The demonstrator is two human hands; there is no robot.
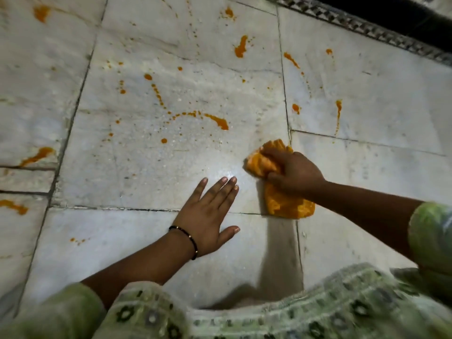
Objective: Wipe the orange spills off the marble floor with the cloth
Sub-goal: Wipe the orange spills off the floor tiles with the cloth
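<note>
Gripping the orange cloth (281, 189), the right hand (294, 173) has its grip closed around the bunched fabric, fingers curled over the top, and presses it onto the marble floor (151, 167) just beside a joint between slabs. Part of the cloth sticks out past the fingertips and more spreads out below the wrist. Just beside it, the left hand (210, 216) lies flat on the floor with straight fingers, its grip holding nothing; a dark bracelet (188, 238) circles the wrist. Beyond both hands, orange spills (217, 121) dot and streak the slabs toward the far edge of the floor, with more along the left edge. A patterned dark border (367, 28) runs across the far right corner. Green patterned clothing (269, 311) fills the near edge.
</note>
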